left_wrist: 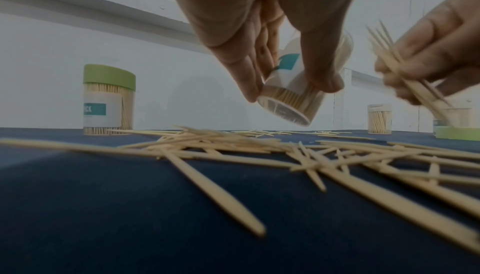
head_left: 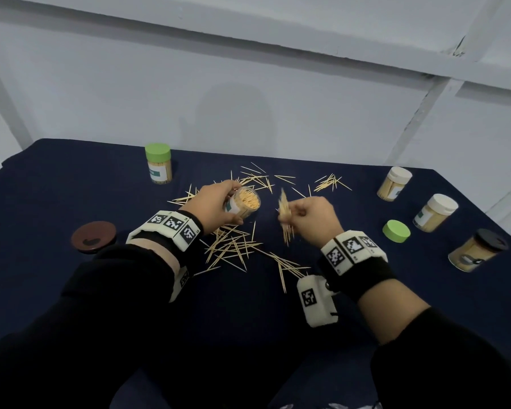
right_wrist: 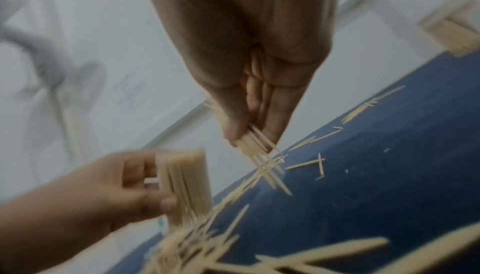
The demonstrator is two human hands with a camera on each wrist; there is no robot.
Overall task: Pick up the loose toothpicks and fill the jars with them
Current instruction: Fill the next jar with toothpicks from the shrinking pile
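The step in hand looks to be feeding a gathered bundle into the open jar (head_left: 242, 206), and doing it well probably means squaring the bundle first — tips level, sticks parallel — then bringing it to the mouth along the jar's own axis, since the jar already looks nearly full and stray ends could catch on the packed sticks or the rim and spill back out. The left hand (head_left: 216, 202) has fingers and thumb curled round the jar's clear wall, holding it lifted off the desk (head_left: 71, 196) and tilted, mouth toward the right hand (head_left: 313, 216). That hand pinches a bundle of toothpicks (head_left: 285, 219) between thumb and fingertips; the bundle is blurred, its ends fanned out above and below the grip, and it is just beside the jar's mouth, not yet in it. Loose toothpicks (head_left: 233, 246) lie scattered on the dark cloth under and beyond both hands, so plenty is left to gather. A loose green lid (head_left: 396, 230) lies to the right — presumably this jar's — near three capped jars (head_left: 435, 212); another green-lidded jar (head_left: 158, 163) stands at the far left.
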